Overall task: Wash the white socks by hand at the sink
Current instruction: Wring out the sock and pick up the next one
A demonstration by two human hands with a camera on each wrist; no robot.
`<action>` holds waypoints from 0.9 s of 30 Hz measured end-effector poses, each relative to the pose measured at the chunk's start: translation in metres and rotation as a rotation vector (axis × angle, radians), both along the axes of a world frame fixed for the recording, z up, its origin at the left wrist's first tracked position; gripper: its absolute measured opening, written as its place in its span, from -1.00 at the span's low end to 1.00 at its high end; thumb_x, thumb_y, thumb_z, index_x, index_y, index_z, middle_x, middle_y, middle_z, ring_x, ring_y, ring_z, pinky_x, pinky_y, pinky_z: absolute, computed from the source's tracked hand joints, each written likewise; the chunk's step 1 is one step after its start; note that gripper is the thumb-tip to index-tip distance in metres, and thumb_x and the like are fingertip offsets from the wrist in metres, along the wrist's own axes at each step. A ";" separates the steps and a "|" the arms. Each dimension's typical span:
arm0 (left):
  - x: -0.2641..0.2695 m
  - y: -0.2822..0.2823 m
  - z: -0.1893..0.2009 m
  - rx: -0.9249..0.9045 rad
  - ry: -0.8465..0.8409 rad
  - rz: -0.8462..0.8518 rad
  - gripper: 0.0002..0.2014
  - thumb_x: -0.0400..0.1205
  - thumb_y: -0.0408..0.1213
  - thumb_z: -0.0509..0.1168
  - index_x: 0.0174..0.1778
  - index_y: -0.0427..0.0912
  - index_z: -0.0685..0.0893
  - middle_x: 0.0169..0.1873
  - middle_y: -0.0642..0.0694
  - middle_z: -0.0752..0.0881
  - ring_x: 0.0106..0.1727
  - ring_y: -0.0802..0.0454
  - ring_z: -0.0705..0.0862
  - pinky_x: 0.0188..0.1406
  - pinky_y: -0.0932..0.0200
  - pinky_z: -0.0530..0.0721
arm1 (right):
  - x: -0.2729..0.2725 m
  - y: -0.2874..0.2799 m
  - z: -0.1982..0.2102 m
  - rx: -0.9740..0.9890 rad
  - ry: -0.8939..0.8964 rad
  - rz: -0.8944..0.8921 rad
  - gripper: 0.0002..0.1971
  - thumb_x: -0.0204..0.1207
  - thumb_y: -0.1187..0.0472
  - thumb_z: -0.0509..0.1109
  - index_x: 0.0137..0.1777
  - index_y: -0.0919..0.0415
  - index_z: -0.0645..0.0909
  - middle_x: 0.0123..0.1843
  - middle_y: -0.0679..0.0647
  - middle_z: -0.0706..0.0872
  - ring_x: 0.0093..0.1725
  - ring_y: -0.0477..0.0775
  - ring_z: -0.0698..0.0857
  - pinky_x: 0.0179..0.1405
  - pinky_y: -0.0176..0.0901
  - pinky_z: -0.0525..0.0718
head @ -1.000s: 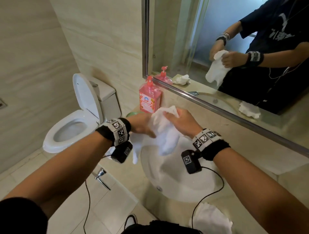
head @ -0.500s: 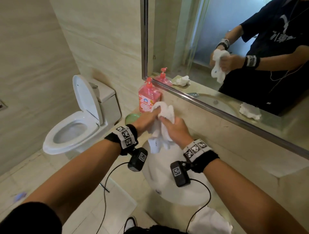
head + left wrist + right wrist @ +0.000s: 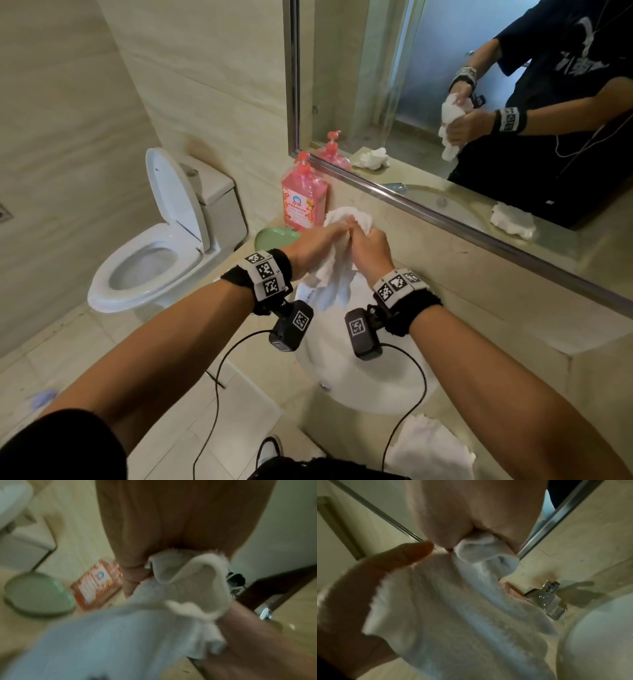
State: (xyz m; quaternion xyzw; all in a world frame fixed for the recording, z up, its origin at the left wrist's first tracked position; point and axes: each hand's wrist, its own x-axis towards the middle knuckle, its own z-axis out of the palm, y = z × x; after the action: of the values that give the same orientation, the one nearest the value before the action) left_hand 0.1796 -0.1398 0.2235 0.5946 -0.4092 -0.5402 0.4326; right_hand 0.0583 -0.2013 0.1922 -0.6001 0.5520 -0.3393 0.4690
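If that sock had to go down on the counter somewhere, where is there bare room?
Bare counter runs right of the sink, below the mirror frame. Crowded: far-left corner, with soap bottle and green dish; another white cloth fills the near edge.

The sock (image 3: 334,270) between the hands is white, and so is the crumpled sock (image 3: 433,448) near the front edge of the counter. The sink (image 3: 363,387) is white. The soap bottle (image 3: 303,202) at the far left of the counter is pink with a pink pump and a label in orange, white and blue. Beside it the soap dish (image 3: 274,237) is pale green. The toilet (image 3: 161,250) on the left is white. The wristbands (image 3: 263,274) are black with white tiles that bear black square codes. The counter (image 3: 496,308) and the wall tiles (image 3: 191,85) are beige with faint streaks. The tap (image 3: 546,601) is shiny silver.
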 end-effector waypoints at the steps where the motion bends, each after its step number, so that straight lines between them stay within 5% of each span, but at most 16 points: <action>1: 0.006 0.000 0.001 0.000 -0.090 -0.057 -0.67 0.65 0.05 0.28 0.05 -0.15 0.73 0.06 -0.28 0.80 0.03 -0.22 0.79 0.15 -0.11 0.71 | -0.003 -0.004 -0.001 0.000 0.008 0.028 -0.56 0.64 -0.23 0.31 -0.16 0.15 0.67 -0.21 0.00 0.77 -0.13 0.06 0.75 -0.15 -0.12 0.70; 5: 0.035 0.003 0.002 -0.013 -0.826 -0.408 -0.49 0.42 0.06 0.56 0.25 -0.04 0.68 0.08 0.04 0.77 0.06 -0.03 0.73 0.15 0.08 0.67 | -0.016 -0.011 0.003 -0.121 0.048 0.185 -0.58 0.50 -0.25 0.42 -0.18 0.15 0.69 -0.21 0.00 0.80 -0.14 0.06 0.79 -0.14 -0.05 0.74; 7: 0.044 0.005 -0.004 -0.003 -1.155 -0.503 -0.43 0.42 0.03 0.55 0.32 -0.02 0.60 0.11 0.03 0.71 0.09 -0.06 0.66 0.14 0.12 0.59 | -0.027 -0.013 0.007 -0.165 0.098 0.291 -0.49 0.36 -0.32 0.49 -0.12 0.18 0.72 -0.19 0.02 0.83 -0.14 0.04 0.81 -0.15 -0.05 0.77; 10: 0.054 0.006 -0.014 -0.008 -1.359 -0.506 -0.57 0.52 -0.09 0.42 0.30 -0.08 0.60 0.18 -0.11 0.72 0.21 -0.19 0.65 0.25 -0.03 0.60 | -0.045 -0.012 0.008 -0.231 0.310 0.520 -0.44 0.18 -0.33 0.66 -0.12 0.14 0.71 -0.27 -0.10 0.79 -0.28 -0.09 0.74 -0.34 -0.33 0.62; 14: 0.066 0.008 -0.014 -0.022 -1.161 -0.407 -0.66 0.65 -0.04 0.27 0.32 -0.04 0.62 0.29 -0.09 0.71 0.30 -0.17 0.64 0.34 -0.07 0.55 | -0.061 -0.014 -0.006 -0.287 0.787 0.749 -0.53 0.28 -0.13 0.70 0.00 0.16 0.68 -0.13 0.00 0.74 -0.16 0.05 0.69 -0.24 -0.19 0.52; 17: 0.059 0.010 -0.016 -0.095 -0.907 -0.298 -0.59 0.66 0.09 0.17 0.34 0.01 0.64 0.30 0.01 0.69 0.30 -0.05 0.64 0.28 0.06 0.58 | -0.065 -0.016 -0.016 -0.246 0.878 0.696 -0.61 0.46 -0.08 0.57 0.02 0.27 0.70 -0.08 0.18 0.79 -0.18 0.14 0.69 -0.25 -0.12 0.52; 20: 0.052 0.010 -0.022 -0.077 -0.545 -0.172 -0.70 0.75 0.10 0.16 0.22 0.05 0.68 0.11 0.11 0.72 0.15 0.05 0.68 -0.07 0.44 0.59 | -0.068 -0.020 -0.025 -0.017 0.525 0.531 -0.61 0.56 -0.03 0.51 0.15 0.31 0.72 -0.11 0.18 0.82 -0.23 0.11 0.76 -0.25 -0.08 0.66; 22: 0.048 0.009 -0.026 -0.024 -0.384 -0.097 -0.62 0.71 0.17 0.19 0.17 -0.02 0.70 0.14 -0.04 0.76 0.16 -0.05 0.73 0.09 0.18 0.70 | -0.067 -0.020 -0.029 0.135 0.242 0.346 -0.65 0.55 0.01 0.53 0.17 0.28 0.74 -0.16 0.12 0.81 -0.34 -0.04 0.73 -0.37 -0.18 0.67; 24: 0.044 0.008 -0.028 0.007 -0.274 -0.001 -0.54 0.63 0.23 0.25 0.14 -0.07 0.72 0.15 -0.15 0.77 0.18 -0.15 0.74 0.26 -0.12 0.69 | -0.061 -0.019 -0.029 0.244 -0.040 0.178 -0.65 0.51 0.11 0.59 0.19 0.31 0.73 0.00 0.23 0.83 -0.14 0.11 0.81 -0.22 -0.02 0.82; 25: 0.041 0.007 -0.028 0.009 -0.214 0.035 -0.58 0.63 0.22 0.25 0.12 -0.03 0.71 0.17 -0.16 0.76 0.19 -0.16 0.73 0.31 -0.17 0.67 | -0.056 -0.018 -0.027 0.267 -0.157 0.112 -0.66 0.50 0.16 0.60 0.20 0.31 0.72 0.08 0.29 0.82 -0.04 0.21 0.82 -0.16 0.09 0.84; 27: 0.033 0.002 -0.027 0.009 -0.080 0.087 -0.70 0.72 0.13 0.21 0.15 0.03 0.66 0.26 -0.16 0.72 0.26 -0.14 0.70 0.38 -0.19 0.60 | -0.043 -0.016 -0.025 0.172 -0.231 -0.010 -0.72 0.48 0.20 0.60 0.15 0.22 0.70 0.08 0.23 0.81 -0.03 0.17 0.80 -0.28 -0.07 0.80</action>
State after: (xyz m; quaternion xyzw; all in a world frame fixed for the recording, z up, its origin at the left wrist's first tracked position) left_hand 0.2123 -0.1378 0.1960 0.6348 -0.3978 -0.4985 0.4362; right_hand 0.0149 -0.2171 0.1677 -0.5120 0.5243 -0.3596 0.5776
